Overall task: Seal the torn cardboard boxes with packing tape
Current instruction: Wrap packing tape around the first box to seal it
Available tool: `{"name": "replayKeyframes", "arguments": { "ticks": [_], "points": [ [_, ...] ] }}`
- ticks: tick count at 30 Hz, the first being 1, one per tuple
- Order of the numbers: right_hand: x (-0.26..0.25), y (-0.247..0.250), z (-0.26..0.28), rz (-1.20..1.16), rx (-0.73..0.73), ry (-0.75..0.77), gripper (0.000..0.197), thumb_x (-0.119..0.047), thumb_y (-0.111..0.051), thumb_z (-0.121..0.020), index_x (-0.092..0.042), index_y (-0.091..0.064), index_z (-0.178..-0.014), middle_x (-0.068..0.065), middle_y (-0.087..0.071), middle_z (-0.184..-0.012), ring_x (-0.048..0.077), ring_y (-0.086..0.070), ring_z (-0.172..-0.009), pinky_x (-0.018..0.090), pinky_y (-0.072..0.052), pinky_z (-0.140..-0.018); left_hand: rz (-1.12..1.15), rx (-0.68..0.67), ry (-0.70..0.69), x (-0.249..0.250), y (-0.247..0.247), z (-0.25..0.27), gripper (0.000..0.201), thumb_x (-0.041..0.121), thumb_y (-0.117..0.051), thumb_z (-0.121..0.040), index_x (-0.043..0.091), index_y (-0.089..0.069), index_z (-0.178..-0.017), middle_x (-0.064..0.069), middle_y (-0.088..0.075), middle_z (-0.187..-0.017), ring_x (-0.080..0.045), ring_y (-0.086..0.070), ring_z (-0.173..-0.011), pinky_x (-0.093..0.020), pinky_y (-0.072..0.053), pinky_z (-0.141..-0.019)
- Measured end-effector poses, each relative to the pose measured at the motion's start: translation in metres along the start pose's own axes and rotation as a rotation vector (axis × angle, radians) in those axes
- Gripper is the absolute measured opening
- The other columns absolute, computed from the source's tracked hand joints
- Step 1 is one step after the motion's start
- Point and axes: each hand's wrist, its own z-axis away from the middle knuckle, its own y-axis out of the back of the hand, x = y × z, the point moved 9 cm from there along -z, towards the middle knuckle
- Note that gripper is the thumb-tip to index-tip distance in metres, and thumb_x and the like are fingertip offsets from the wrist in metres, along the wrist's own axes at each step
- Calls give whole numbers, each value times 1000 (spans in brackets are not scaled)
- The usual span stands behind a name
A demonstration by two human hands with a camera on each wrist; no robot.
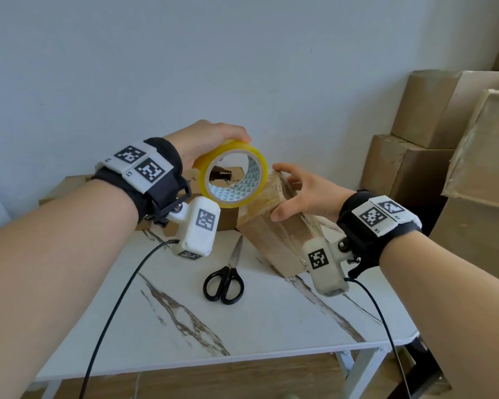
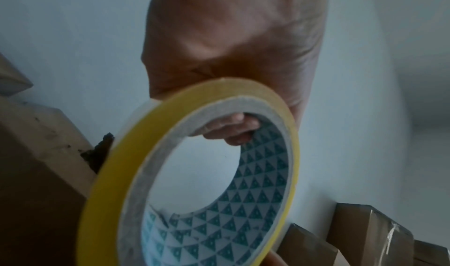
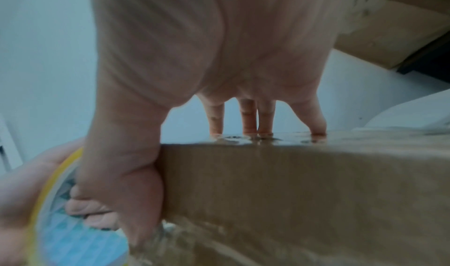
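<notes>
My left hand (image 1: 213, 139) grips a yellow packing tape roll (image 1: 233, 156) from above, with fingers (image 2: 231, 129) curled into its patterned core. The roll (image 2: 116, 174) hangs just left of a small cardboard box (image 1: 274, 234) that stands tilted on the table. Glossy clear tape covers the box's upper end. My right hand (image 1: 300, 191) holds that end, with the thumb on the near face and the fingers (image 3: 248, 116) pressed on the top. The box (image 3: 292, 183) fills the right wrist view, where the roll (image 3: 48, 183) shows at lower left.
Black-handled scissors (image 1: 224, 280) lie on the white marble-look table (image 1: 271, 326) in front of the box. A larger torn cardboard box (image 1: 69, 188) sits behind the roll by the wall. Stacked cardboard boxes (image 1: 415, 168) stand at the right. Wrist camera cables trail over the table.
</notes>
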Motion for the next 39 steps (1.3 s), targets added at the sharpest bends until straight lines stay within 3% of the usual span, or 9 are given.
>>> {"name": "replayKeyframes", "arguments": {
  "ticks": [6,9,12,17,22,24,28,35,39],
  "points": [
    [7,8,-2,-11,16,-16,115,-40,-82,-34,-35,-35,-139,4,-47,-125,17,-51,-112,34,-46,-96,-275,-149,43,-9,-3,3,33,42,-66,-82,19,-59,-60,6,-51,-43,-7,-42,-32,-18,-36,-42],
    [10,9,-2,-60,18,-12,111,-29,-84,-38,-31,-36,-138,5,-49,-121,18,-54,-110,29,-48,-84,-399,-144,65,-19,-9,-2,35,51,-68,-76,16,-66,-74,0,-65,-72,-15,-59,-62,-25,-49,-63],
    [15,13,0,-119,24,-21,108,-32,-83,-33,-37,-40,-132,5,-49,-123,18,-53,-114,35,-49,-91,-565,-98,77,-21,-12,-9,54,62,-68,-70,13,-64,-93,-3,-64,-96,-22,-61,-89,-32,-49,-82],
    [18,15,4,-181,-15,-9,100,-12,-79,-48,-32,-37,-137,4,-51,-127,15,-49,-119,24,-45,-89,-770,-177,94,-20,-29,-10,49,63,-66,-71,16,-56,-82,-4,-61,-100,-24,-60,-95,-38,-49,-92],
    [23,14,4,-207,-98,-24,120,-25,-82,-38,-30,-28,-145,-5,-49,-131,13,-44,-127,30,-38,-103,-738,-285,86,-18,-43,-5,37,49,-64,-80,17,-65,-62,3,-68,-60,-12,-59,-53,-27,-51,-64],
    [25,13,7,-217,-149,-37,121,-23,-82,-40,-31,-24,-146,-5,-44,-140,15,-40,-132,35,-32,-111,-701,-305,85,-19,-53,-5,33,44,-66,-81,13,-68,-70,0,-72,-66,-12,-58,-46,-28,-53,-62],
    [28,16,19,-223,-194,-87,116,-4,-74,-52,-31,-17,-149,-4,-35,-148,15,-37,-134,29,-35,-105,-736,-192,5,-5,-66,-4,49,57,-66,-78,13,-48,-64,8,-52,-36,-7,-46,-31,-25,-36,-51],
    [21,40,10,31,193,-213,61,-32,-71,-81,-18,-48,-135,2,-58,-124,19,-58,-112,39,-46,-101,-856,-244,-55,3,-103,-1,56,63,-69,-70,11,-47,-74,-1,-50,-67,-16,-54,-65,-28,-35,-53],
    [26,43,5,104,309,-214,41,-18,-67,-84,-12,-55,-123,-1,-63,-91,17,-61,-87,30,-51,-83,-829,-258,-42,-12,-106,-2,52,68,-67,-69,17,-56,-77,-4,-60,-78,-16,-49,-58,-26,-35,-55]
  ]
}}
